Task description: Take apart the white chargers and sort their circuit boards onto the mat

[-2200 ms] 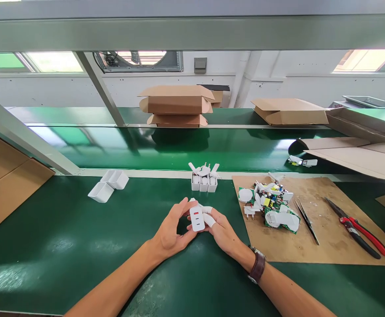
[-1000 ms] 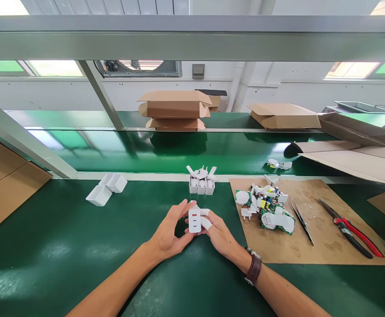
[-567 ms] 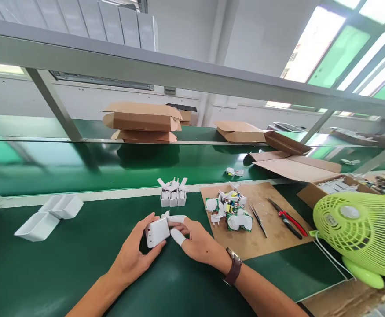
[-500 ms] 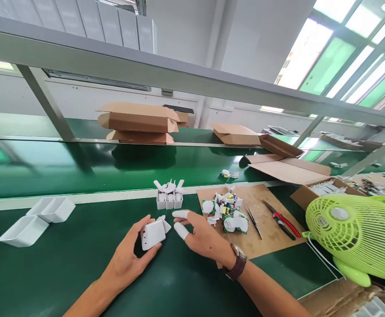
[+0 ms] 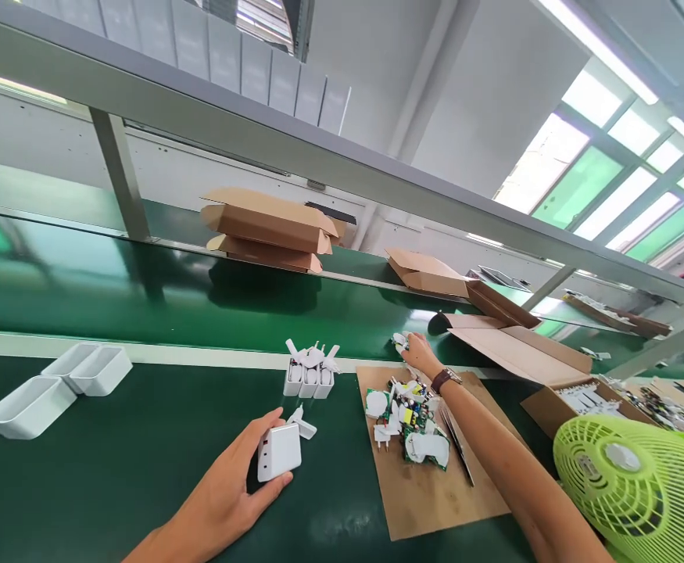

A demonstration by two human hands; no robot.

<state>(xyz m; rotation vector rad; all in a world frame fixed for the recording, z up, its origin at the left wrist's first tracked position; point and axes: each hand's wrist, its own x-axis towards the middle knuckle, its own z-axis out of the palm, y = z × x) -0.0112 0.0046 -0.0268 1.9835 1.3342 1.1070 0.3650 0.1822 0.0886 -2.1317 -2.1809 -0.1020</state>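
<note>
My left hand (image 5: 239, 477) is closed around a white charger housing (image 5: 280, 452), fingers on its top edge and thumb below. Small port openings show on the housing's left side. Just beyond it a loose white plug piece (image 5: 302, 423) lies on the green bench. Far forward on the green belt, my right hand (image 5: 422, 354) has its fingers closed on a small white circuit part (image 5: 400, 341), partly hidden by them. Under my right forearm, a heap of circuit boards (image 5: 406, 414) with white plug pieces sits on a brown board (image 5: 412, 508) beside tweezers (image 5: 457, 450).
White cases with plug pieces (image 5: 310, 375) stand mid-bench. Open white shells (image 5: 28, 407) lie at left. Cardboard boxes (image 5: 271, 223) sit at the back, and an opened carton (image 5: 517, 352) at right. A green fan (image 5: 635, 477) fills the right front.
My right hand has moved from beside the housing forward and right to the small circuit part on the belt. My left hand still holds the housing. The red-handled pliers are now hidden; the view has tilted.
</note>
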